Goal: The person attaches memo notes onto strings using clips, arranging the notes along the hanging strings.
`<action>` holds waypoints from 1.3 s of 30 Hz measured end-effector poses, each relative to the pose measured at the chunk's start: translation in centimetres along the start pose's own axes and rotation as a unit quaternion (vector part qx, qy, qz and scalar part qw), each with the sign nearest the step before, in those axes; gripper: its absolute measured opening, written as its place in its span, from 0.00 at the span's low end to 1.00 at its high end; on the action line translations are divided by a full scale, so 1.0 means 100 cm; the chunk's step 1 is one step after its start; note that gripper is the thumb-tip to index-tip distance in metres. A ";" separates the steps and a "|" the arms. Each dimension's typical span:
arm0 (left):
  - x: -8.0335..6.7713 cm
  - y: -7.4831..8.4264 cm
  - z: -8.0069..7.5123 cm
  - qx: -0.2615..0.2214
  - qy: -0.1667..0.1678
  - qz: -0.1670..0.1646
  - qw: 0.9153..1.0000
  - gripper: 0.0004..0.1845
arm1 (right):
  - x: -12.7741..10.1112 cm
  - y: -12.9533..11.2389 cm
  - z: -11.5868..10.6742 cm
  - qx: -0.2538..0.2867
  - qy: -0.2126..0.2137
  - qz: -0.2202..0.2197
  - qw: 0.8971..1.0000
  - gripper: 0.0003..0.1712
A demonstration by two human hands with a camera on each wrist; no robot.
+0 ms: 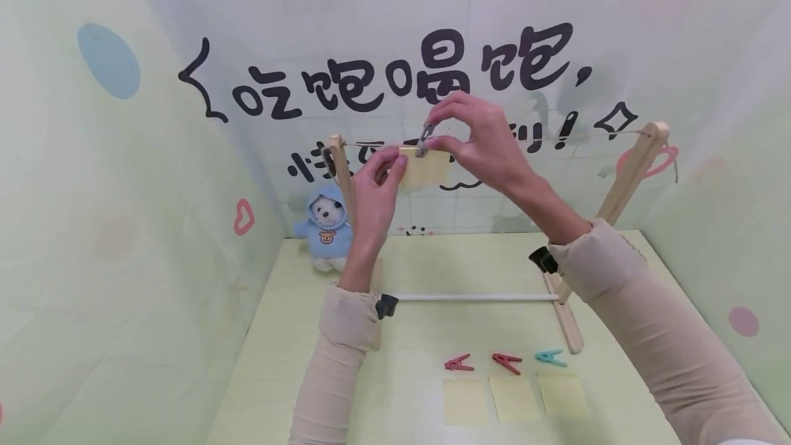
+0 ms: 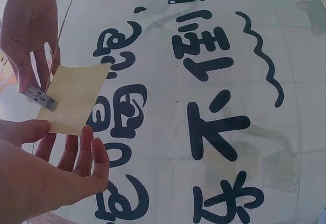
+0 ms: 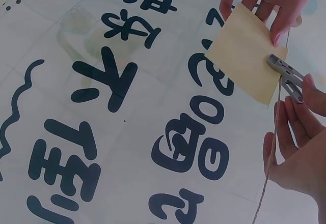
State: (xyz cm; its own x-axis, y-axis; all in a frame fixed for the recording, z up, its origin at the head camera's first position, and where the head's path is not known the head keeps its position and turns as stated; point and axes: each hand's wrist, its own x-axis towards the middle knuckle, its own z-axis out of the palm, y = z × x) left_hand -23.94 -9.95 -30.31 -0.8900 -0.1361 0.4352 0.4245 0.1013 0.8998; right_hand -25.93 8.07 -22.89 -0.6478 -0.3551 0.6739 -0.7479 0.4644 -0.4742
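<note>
Gently does it: the left hand (image 1: 378, 187) pinches the yellow note (image 1: 423, 172) up at the string (image 3: 261, 198), the right hand (image 1: 488, 139) grips the grey clip (image 1: 424, 141) on its edge, so best square both before releasing.

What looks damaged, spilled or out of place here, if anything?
Nothing stands out: three yellow notes lie in a row beside three clothespins, the left hand holds another note, and the right hand pinches a gray clothespin on it.
</note>
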 end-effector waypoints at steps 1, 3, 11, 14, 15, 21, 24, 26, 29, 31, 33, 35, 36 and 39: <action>0.000 0.000 0.000 0.002 0.000 0.000 1.000 0.13 | 0.000 0.000 0.000 -0.002 -0.005 0.001 1.000 0.15; 0.000 0.000 -0.001 0.004 -0.001 -0.001 1.000 0.14 | 0.000 0.000 0.000 -0.006 -0.016 0.003 1.000 0.16; -0.001 -0.004 -0.001 0.016 -0.006 -0.021 1.000 0.14 | -0.001 0.002 -0.002 -0.019 -0.059 0.011 0.998 0.22; -0.002 -0.006 -0.001 0.014 -0.001 -0.019 1.000 0.14 | -0.008 0.001 -0.006 -0.027 -0.055 -0.001 0.998 0.27; -0.002 -0.007 -0.001 0.014 0.002 -0.017 1.000 0.14 | -0.011 0.001 -0.007 -0.029 -0.047 -0.011 0.998 0.28; -0.002 -0.009 0.001 -0.008 -0.001 -0.018 1.000 0.14 | -0.044 -0.009 -0.024 -0.021 0.027 -0.077 0.996 0.22; -0.002 -0.011 0.003 -0.026 -0.011 -0.027 0.999 0.14 | -0.068 -0.013 -0.033 -0.018 0.036 -0.087 0.995 0.21; -0.002 -0.011 0.005 -0.032 -0.018 -0.035 0.999 0.14 | -0.087 -0.013 -0.038 -0.018 0.027 -0.085 0.996 0.22; -0.003 -0.013 0.008 -0.031 -0.029 -0.045 0.998 0.14 | -0.117 -0.007 -0.043 -0.015 0.010 -0.075 0.997 0.23; -0.004 -0.015 0.009 -0.028 -0.037 -0.049 0.998 0.14 | -0.138 -0.003 -0.044 -0.017 -0.004 -0.060 0.998 0.24; -0.006 -0.017 0.010 -0.019 -0.045 -0.052 0.997 0.14 | -0.158 0.002 -0.045 -0.020 -0.016 -0.042 0.999 0.25; -0.008 -0.021 0.009 -0.010 -0.055 -0.053 0.997 0.16 | -0.178 0.007 -0.044 -0.020 -0.028 -0.018 0.999 0.26; -0.010 -0.022 0.008 -0.004 -0.059 -0.055 0.997 0.17 | -0.187 0.010 -0.043 -0.020 -0.032 -0.012 0.999 0.27; -0.019 -0.030 0.003 0.008 -0.076 -0.058 0.995 0.22 | -0.214 0.018 -0.040 -0.017 -0.040 -0.002 0.999 0.27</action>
State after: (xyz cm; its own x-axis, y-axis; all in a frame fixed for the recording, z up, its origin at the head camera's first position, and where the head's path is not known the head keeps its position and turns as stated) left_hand -23.55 -9.73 -33.85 -0.9482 0.0021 0.3177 0.3160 0.1103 0.9423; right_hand -12.80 19.75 -35.88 -0.6557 -0.4197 0.6276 -0.7458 0.4893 -0.4521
